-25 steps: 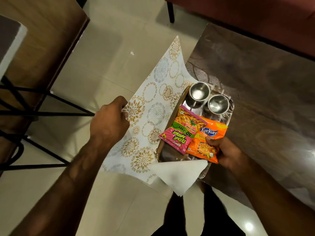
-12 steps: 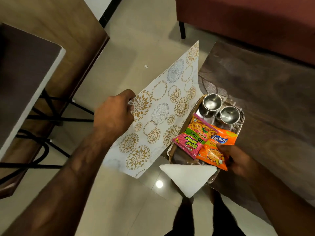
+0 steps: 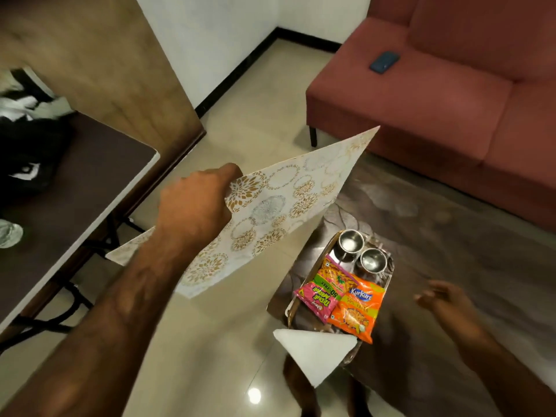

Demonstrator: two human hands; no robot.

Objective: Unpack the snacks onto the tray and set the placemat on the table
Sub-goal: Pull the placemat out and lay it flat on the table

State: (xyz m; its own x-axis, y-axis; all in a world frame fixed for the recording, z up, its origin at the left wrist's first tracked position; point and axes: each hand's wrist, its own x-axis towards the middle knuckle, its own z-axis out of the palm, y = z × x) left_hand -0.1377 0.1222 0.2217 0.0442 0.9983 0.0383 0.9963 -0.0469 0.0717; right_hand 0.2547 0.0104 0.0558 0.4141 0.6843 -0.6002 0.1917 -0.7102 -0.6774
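Observation:
My left hand (image 3: 197,203) grips the white placemat (image 3: 279,206) with gold and silver flower rings, holding it in the air over the floor, left of the low table. On the tray (image 3: 290,311) lie a pink and green snack packet (image 3: 323,288) and an orange Kurkure packet (image 3: 358,310), side by side, below two steel cups (image 3: 350,242) (image 3: 373,260). A white napkin (image 3: 316,352) hangs over the tray's near edge. My right hand (image 3: 442,302) hovers to the right of the tray, fingers spread, holding nothing.
The tray rests on a dark patterned low table (image 3: 451,236). A red sofa (image 3: 436,100) with a dark phone (image 3: 384,62) stands behind it. At the left is a brown table (image 3: 75,191) with black cloth (image 3: 27,145) and a glass (image 3: 9,234). Tiled floor lies between.
My left hand lifted the placemat up and away from beside the tray. My right hand let go of the orange packet and drew back to the right. The view tilted up.

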